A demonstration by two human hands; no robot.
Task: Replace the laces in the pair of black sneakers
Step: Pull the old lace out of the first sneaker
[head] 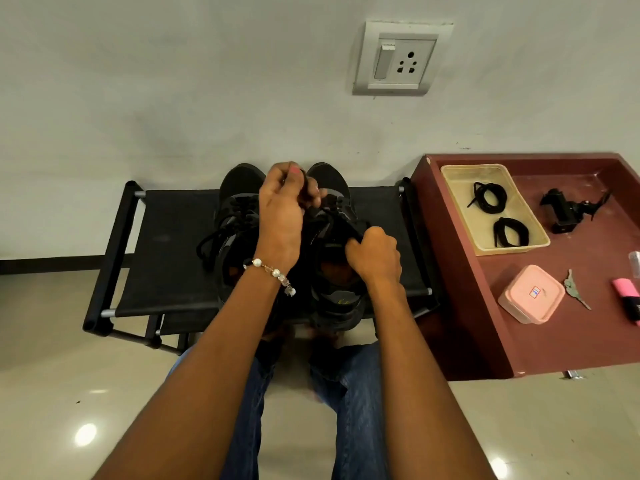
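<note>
A grey wall [173, 81] carrying a white switch-and-socket plate [398, 58] backs a low black fabric-topped rack [173, 244] that stands on a glossy tiled floor [69, 393]. To its right, just beside it, is a dark red table [571, 334] with a raised edge.

A seated person in blue jeans [356, 410] reaches both bare arms over the rack, where the pair of black sneakers stands side by side, toes toward the wall. The left sneaker [235, 216] is laced, its loose black lace ends spilling over its left side. The right sneaker [332, 258] sits under both hands. The left hand [282, 216], a pearl-bead bracelet [273, 273] at its wrist, has its fingers curled and pinching a black lace above the right sneaker's eyelets. The right hand [375, 256] is closed in a fist round black material at that shoe's collar; whether it is lace or tongue cannot be told.

On the table a pale yellow tray [450, 192] holds two coiled black laces [488, 197], apart from one another. Near the tray lie a black clamp-like mount [568, 211], a pink lidded box [530, 294], a small grey-green object [575, 289] and a pink-and-black item [628, 299] at the frame's edge.
</note>
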